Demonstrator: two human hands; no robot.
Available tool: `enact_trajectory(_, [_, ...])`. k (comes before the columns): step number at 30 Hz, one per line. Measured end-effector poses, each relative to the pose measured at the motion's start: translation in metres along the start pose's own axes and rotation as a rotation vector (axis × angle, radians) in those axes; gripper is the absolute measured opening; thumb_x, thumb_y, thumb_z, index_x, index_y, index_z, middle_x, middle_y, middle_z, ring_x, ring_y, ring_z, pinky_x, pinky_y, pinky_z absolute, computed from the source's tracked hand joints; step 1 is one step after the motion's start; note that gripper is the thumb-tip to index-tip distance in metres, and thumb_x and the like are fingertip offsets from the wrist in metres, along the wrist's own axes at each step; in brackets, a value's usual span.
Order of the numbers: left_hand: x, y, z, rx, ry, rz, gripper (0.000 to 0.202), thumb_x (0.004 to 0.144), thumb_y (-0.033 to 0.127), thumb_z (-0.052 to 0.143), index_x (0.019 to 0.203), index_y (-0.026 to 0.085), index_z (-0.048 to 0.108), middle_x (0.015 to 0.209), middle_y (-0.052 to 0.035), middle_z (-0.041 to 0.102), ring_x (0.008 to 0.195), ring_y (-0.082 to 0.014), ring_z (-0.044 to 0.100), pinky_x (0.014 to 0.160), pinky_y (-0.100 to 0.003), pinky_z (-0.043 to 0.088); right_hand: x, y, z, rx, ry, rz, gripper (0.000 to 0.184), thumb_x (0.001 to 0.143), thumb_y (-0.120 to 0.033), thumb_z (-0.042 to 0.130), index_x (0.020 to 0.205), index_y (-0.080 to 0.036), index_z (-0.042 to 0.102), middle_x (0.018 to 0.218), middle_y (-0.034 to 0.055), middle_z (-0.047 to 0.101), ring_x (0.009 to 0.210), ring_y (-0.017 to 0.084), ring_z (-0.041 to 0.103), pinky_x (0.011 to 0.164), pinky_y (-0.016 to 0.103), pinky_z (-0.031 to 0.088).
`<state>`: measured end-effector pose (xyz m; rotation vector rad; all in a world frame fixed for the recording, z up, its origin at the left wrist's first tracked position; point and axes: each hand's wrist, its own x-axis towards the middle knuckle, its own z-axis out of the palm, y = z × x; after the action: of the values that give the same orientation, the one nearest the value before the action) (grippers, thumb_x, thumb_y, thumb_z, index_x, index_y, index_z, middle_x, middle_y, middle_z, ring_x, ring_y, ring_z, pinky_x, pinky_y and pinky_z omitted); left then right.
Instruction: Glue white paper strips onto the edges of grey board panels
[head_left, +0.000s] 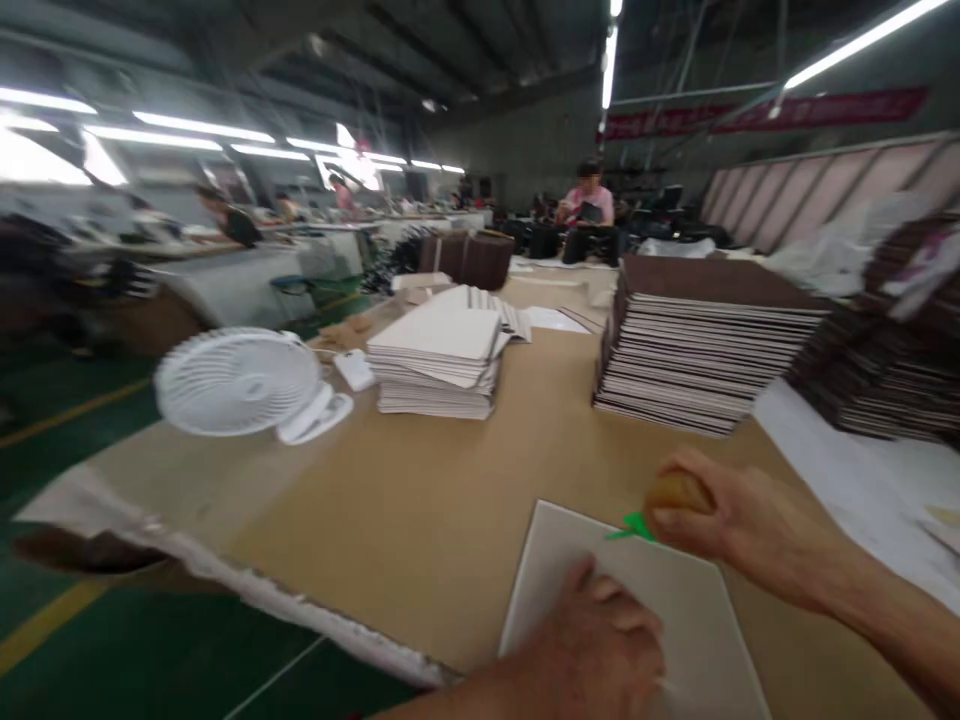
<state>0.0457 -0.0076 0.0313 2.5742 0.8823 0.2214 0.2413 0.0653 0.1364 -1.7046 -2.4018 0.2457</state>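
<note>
A pale grey-white board [675,610] lies flat on the brown cardboard-covered table [420,510] right in front of me. My left hand [600,645] rests on the board's near left part, fingers bent and pressing down. My right hand [705,520] is closed around a tool with a rounded wooden handle [677,490] and a green tip [634,527]. The tip touches the board's far edge.
A white desk fan [240,382] stands at the table's left. A stack of white boards [442,365] sits mid-table, a taller brown-topped stack [697,345] to the right, more dark stacks [885,350] far right. A person in pink [589,205] sits at the back.
</note>
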Motion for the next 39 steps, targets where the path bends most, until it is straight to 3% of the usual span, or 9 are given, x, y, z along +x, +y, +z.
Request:
enact_trajectory(4, [-0.002, 0.008, -0.004, -0.208, 0.126, -0.005, 0.002, 0.087, 0.021, 0.058, 0.089, 0.021, 0.058, 0.109, 0.0019, 0.062, 0.106, -0.019, 0.049, 0.111, -0.046, 0.018, 0.0, -0.01, -0.005, 0.011, -0.095, 0.081, 0.026, 0.08, -0.043, 0.061, 0.098, -0.026, 0.056, 0.065, -0.0021, 0.059, 0.055, 0.015, 0.052, 0.048, 0.026, 0.022])
enact_trajectory(16, [-0.003, 0.009, -0.007, -0.203, 0.108, -0.008, 0.003, 0.089, 0.022, 0.057, 0.087, 0.02, 0.058, 0.107, 0.0021, 0.062, 0.105, -0.02, 0.049, 0.11, -0.048, 0.017, 0.015, -0.032, 0.006, 0.075, -0.061, 0.025, 0.028, 0.076, -0.04, 0.065, 0.097, -0.024, 0.056, 0.062, -0.0037, 0.057, 0.052, 0.012, 0.046, 0.05, 0.027, 0.019])
enact_trajectory(24, [-0.004, 0.009, -0.003, -0.266, 0.16, -0.02, 0.006, 0.088, 0.018, 0.056, 0.09, 0.023, 0.06, 0.109, 0.003, 0.061, 0.106, -0.019, 0.049, 0.112, -0.045, 0.013, 0.023, -0.05, 0.012, 0.094, -0.027, -0.047, 0.03, 0.073, -0.04, 0.069, 0.095, -0.024, 0.056, 0.064, -0.0037, 0.057, 0.056, 0.012, 0.047, 0.052, 0.026, 0.018])
enact_trajectory(39, [-0.005, 0.009, 0.005, -0.259, 0.169, -0.011, 0.019, 0.082, 0.007, 0.052, 0.093, 0.022, 0.057, 0.116, 0.0032, 0.058, 0.109, -0.0183, 0.045, 0.112, -0.044, 0.008, -0.015, 0.006, -0.009, 0.045, -0.098, 0.159, 0.028, 0.078, -0.045, 0.063, 0.096, -0.025, 0.054, 0.064, -0.0016, 0.057, 0.056, 0.015, 0.05, 0.049, 0.027, 0.02])
